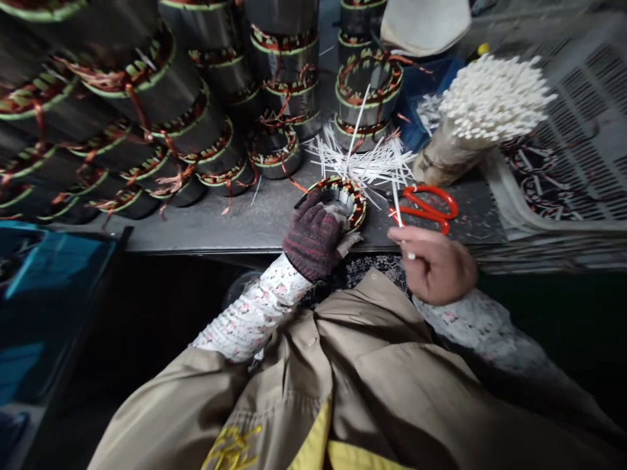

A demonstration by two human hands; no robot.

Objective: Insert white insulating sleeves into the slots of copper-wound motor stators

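My left hand (313, 236), in a dark knitted glove, grips the near side of a motor stator (349, 196) with copper windings that rests at the front edge of the grey bench (230, 222). My right hand (435, 264) is bare and pinches a thin white strip (398, 213) that points up past the red-handled scissors (429, 207). The right hand hovers just right of the stator, off the bench edge.
Stacks of wound stators (147, 111) fill the back left and middle of the bench. Loose white strips (365, 160) lie behind the held stator. A bundle of white strips (490, 98) stands at the right. Blue crates (44, 287) sit at the left.
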